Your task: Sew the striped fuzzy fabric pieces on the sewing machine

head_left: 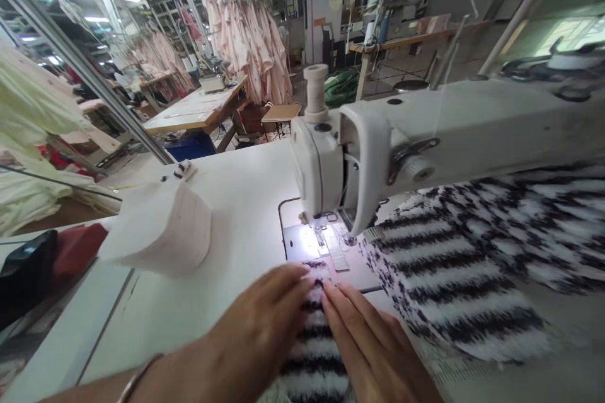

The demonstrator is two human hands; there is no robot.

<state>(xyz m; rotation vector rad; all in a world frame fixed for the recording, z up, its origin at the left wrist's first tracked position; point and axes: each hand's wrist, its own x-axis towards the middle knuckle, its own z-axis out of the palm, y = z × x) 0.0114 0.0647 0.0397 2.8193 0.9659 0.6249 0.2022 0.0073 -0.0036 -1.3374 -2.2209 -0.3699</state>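
A narrow piece of black-and-white striped plush fabric point(316, 365) runs up the table toward the lit presser foot point(321, 238) of a white sewing machine point(326, 164). My left hand point(258, 321) holds its left edge, fingers closed together and thumb hidden. On the opposite edge, my right hand point(366, 334) presses the cloth with fingers together, its tips almost meeting the left ones. The fabric's front end lies just short of the presser foot. Larger striped plush pieces point(454, 264) lie under the machine arm, right of my right hand.
A stack of white cut pieces point(161, 227) stands on the white table at left, with a small striped scrap point(184, 170) behind it. A metal post point(94, 63) rises at the left. Pink garments point(246, 44) hang beyond another worktable point(198, 110).
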